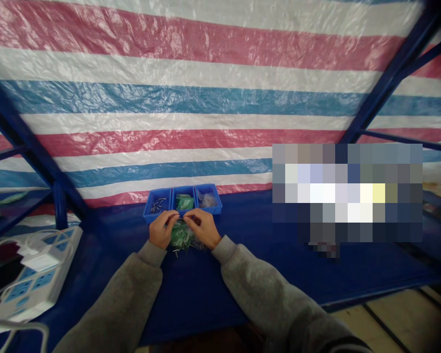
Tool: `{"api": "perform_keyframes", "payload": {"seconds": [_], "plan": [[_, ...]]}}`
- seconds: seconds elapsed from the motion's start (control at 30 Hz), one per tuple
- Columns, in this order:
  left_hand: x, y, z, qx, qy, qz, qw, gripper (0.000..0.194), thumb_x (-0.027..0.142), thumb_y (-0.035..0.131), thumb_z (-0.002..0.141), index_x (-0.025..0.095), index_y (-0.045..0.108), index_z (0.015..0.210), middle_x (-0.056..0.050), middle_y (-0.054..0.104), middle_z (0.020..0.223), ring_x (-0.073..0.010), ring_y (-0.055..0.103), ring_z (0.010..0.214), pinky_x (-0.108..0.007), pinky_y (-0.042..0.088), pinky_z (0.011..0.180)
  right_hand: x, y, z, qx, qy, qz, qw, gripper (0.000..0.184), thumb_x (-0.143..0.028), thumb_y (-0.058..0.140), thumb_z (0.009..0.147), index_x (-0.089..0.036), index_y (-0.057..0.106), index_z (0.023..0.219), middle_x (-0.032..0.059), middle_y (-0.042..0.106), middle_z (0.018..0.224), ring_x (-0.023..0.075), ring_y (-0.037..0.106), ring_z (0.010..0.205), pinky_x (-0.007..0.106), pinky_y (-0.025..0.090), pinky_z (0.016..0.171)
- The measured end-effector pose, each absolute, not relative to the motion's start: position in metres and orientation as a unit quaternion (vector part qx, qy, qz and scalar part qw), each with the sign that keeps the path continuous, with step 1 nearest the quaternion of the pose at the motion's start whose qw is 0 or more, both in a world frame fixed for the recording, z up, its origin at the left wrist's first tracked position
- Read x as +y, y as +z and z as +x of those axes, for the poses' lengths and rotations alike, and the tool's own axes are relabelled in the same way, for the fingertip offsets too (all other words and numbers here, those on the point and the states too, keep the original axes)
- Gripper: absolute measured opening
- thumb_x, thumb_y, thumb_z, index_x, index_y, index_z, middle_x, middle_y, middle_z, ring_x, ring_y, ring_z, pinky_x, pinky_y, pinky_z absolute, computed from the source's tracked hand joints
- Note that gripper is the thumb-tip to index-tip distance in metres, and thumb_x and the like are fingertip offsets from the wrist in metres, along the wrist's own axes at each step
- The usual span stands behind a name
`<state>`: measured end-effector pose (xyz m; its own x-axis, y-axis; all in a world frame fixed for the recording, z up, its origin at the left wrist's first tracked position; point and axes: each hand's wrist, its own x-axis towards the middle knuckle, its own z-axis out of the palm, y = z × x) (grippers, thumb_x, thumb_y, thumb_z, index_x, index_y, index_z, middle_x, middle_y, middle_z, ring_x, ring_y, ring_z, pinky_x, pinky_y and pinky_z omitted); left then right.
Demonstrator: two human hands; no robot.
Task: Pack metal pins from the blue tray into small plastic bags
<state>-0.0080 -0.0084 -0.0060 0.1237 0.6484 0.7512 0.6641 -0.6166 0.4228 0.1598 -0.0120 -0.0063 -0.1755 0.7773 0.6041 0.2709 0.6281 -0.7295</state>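
My left hand and my right hand meet at the fingertips in front of three joined blue bins. Both are closed in a pinch, around what looks like a small, thin piece too fine to name. Below the fingers lies a pile of small green and clear plastic pieces, with thin metal pins sticking out at its front. The left bin holds loose metal pins. Green packets fill the middle bin, and clear plastic pieces lie in the right one.
A dark blue table lies under everything. At the left stands a white power strip with plugs and cables. Blue metal posts and a striped tarp rise behind. The right side of the picture is pixelated.
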Motion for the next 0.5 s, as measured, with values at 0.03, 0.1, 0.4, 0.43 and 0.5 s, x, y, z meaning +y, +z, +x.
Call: {"api": "perform_keyframes", "payload": {"seconds": [0.03, 0.1, 0.4, 0.43, 0.5], "plan": [[-0.0085, -0.0068, -0.0080, -0.440, -0.500, -0.746, 0.005, 0.019, 0.030, 0.052, 0.085, 0.016, 0.064, 0.086, -0.005, 0.068, 0.082, -0.0141, 0.063, 0.075, -0.023, 0.048, 0.072, -0.0118, -0.0067, 0.1597, -0.731, 0.238, -0.360, 0.529, 0.016, -0.029, 0.055, 0.084, -0.018, 0.066, 0.084, 0.0025, 0.063, 0.077, 0.0120, 0.055, 0.064, 0.022, 0.043, 0.060], [-0.0090, -0.0080, -0.0078, -0.441, -0.508, -0.740, -0.004, 0.018, 0.030, 0.054, 0.084, 0.016, 0.064, 0.086, -0.004, 0.068, 0.082, -0.0140, 0.063, 0.073, -0.023, 0.049, 0.071, -0.0114, -0.0077, 0.1595, -0.736, 0.236, -0.361, 0.522, 0.014, -0.028, 0.055, 0.083, -0.018, 0.066, 0.083, 0.0021, 0.062, 0.076, 0.0116, 0.054, 0.062, 0.022, 0.043, 0.059], [-0.0056, -0.0129, -0.0041, -0.438, -0.584, -0.656, -0.191, 0.022, 0.033, 0.069, 0.070, 0.016, 0.067, 0.084, -0.002, 0.067, 0.068, -0.0119, 0.059, 0.051, -0.023, 0.050, 0.052, -0.0103, -0.0112, 0.1599, -0.707, 0.240, -0.392, 0.537, 0.022, -0.031, 0.047, 0.089, -0.017, 0.060, 0.079, -0.0005, 0.058, 0.064, 0.0111, 0.053, 0.056, 0.021, 0.040, 0.058], [-0.0049, -0.0127, -0.0030, -0.435, -0.592, -0.642, -0.222, 0.020, 0.032, 0.070, 0.069, 0.015, 0.068, 0.080, -0.002, 0.066, 0.066, -0.0112, 0.058, 0.049, -0.022, 0.049, 0.048, -0.0104, -0.0113, 0.1598, -0.705, 0.240, -0.396, 0.537, 0.023, -0.031, 0.046, 0.089, -0.017, 0.060, 0.077, -0.0012, 0.056, 0.061, 0.0109, 0.052, 0.054, 0.021, 0.040, 0.057], [-0.0045, -0.0113, -0.0008, -0.425, -0.599, -0.621, -0.274, 0.020, 0.031, 0.072, 0.067, 0.014, 0.068, 0.077, -0.001, 0.065, 0.064, -0.0109, 0.057, 0.048, -0.022, 0.049, 0.047, -0.0104, -0.0114, 0.1598, -0.702, 0.239, -0.403, 0.537, 0.026, -0.032, 0.044, 0.090, -0.017, 0.059, 0.075, -0.0021, 0.054, 0.058, 0.0105, 0.051, 0.051, 0.021, 0.039, 0.057]]}}
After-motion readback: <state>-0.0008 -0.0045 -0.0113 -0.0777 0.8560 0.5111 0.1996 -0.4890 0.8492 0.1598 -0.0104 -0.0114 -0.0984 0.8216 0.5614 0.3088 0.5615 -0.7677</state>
